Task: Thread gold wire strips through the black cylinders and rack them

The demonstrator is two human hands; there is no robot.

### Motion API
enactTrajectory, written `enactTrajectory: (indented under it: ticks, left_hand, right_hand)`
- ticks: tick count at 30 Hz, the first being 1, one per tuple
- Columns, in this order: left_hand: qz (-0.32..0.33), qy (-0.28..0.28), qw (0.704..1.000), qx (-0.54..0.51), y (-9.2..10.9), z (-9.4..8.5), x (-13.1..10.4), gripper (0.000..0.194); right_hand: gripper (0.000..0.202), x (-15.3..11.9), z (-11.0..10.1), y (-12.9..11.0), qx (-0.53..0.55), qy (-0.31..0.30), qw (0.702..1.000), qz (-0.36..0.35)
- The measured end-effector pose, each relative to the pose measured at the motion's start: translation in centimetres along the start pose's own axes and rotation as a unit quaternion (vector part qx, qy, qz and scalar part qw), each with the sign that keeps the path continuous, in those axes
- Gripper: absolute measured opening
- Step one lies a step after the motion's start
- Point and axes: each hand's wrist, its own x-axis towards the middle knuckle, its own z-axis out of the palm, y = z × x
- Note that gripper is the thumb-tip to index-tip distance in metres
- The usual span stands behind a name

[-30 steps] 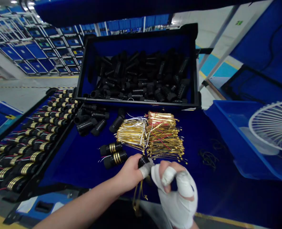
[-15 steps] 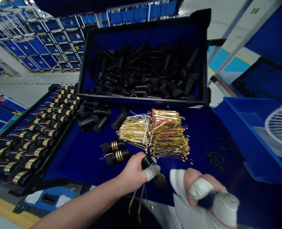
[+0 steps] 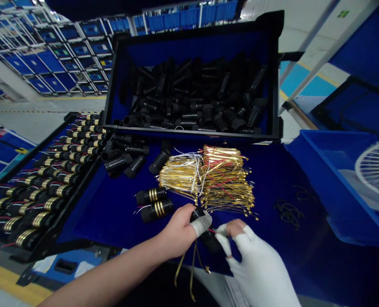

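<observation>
My left hand (image 3: pixel 185 228), its thumb taped, is closed round a black ribbed tube (image 3: pixel 210 239). Gold strips (image 3: pixel 192 273) hang below that hand. A short red wire (image 3: pixel 211 230) sticks out at the tube's side, and my right hand (image 3: pixel 240 241), in a white glove with bare fingertips, pinches its end. Left of my left hand lie two black tubes with gold bands (image 3: pixel 159 209). Beyond the hands rest a bundle of gold strips with white wires (image 3: pixel 180 175) and a bundle with red wires (image 3: pixel 228 183).
A large bin (image 3: pixel 196 133) of black tubes stands at the back. Loose black tubes (image 3: pixel 117 163) lie before it. At the left is a tray of gold-banded tubes (image 3: pixel 53 204). Thin dark loops (image 3: pixel 288 213), a blue bin (image 3: pixel 339 187) and a white fan (image 3: pixel 377 168) are at the right.
My right hand has moved left and away from me to the held tube, and its fingers have closed on the red wire. My left thumb has shifted slightly on the tube.
</observation>
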Motion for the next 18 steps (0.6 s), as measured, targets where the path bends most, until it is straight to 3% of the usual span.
enactTrajectory:
  ticks: [5, 10, 14, 18]
  left_hand:
    - [0.020, -0.003, 0.999, -0.037, -1.4, -0.1, 0.0, 0.041]
    - [0.021, 0.001, 0.997, -0.071, -2.4, 0.3, 0.0, 0.038]
    - [0.004, -0.010, 0.997, -0.070, -1.4, 0.5, 0.0, 0.030]
    - [-0.027, 0.010, 0.995, -0.099, -0.9, 0.8, -0.1, 0.032]
  right_hand:
    - [0.023, 1.8, 0.7, 0.2, -0.006, -0.005, 1.000, 0.010]
    - [0.031, 1.2, 0.6, 0.2, 0.061, -0.007, 0.998, 0.015]
    - [0.018, -0.1, -0.3, 0.2, 0.062, -0.022, 0.996, -0.055]
    - [0.016, -0.6, -1.3, 0.3, 0.066, 0.024, 0.991, -0.110]
